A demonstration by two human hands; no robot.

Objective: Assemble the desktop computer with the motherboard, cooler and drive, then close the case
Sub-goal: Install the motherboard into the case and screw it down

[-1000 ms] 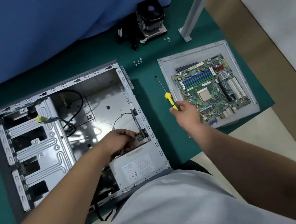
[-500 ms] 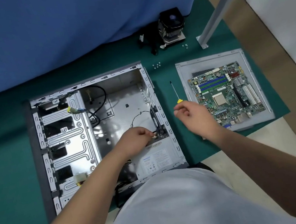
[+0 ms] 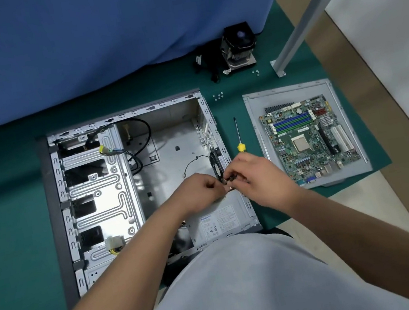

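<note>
Fingers of both hands, left hand [image 3: 201, 191]; right hand [image 3: 257, 176], curled, pinching small connector [image 3: 229, 179]

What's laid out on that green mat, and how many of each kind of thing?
Case: 1
Motherboard: 1
Side panel under the motherboard: 1
Cooler: 1
Screwdriver: 1
Clusters of small screws, too small to count singly: 2
Total: 7

Both hands, left and right, pinch a small part at the case's edge.
</note>
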